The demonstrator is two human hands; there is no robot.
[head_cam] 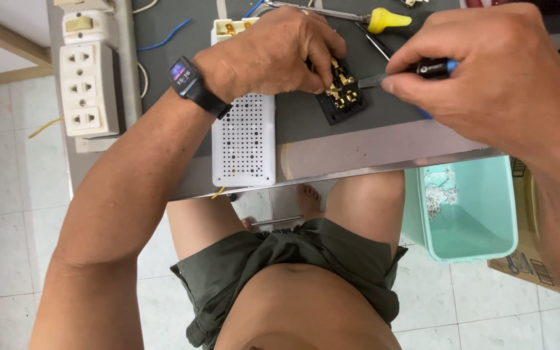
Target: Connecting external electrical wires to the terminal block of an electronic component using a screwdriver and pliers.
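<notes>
My left hand point(273, 55) presses down on a small black socket module with brass terminals point(343, 97) lying on the dark table top point(306, 120); fingers cover its upper left part. My right hand point(494, 71) grips a screwdriver with a black and blue handle point(432, 67). Its grey shaft points left, and the tip sits at the module's right edge by the brass parts. A black smartwatch point(186, 76) is on my left wrist.
A white perforated box point(244, 139) lies beside my left wrist. A white power strip point(89, 91) runs along the table's left side. A yellow-handled screwdriver point(384, 19) lies at the back. A pale green bin point(471, 207) and a cardboard box point(529, 266) stand on the tiled floor.
</notes>
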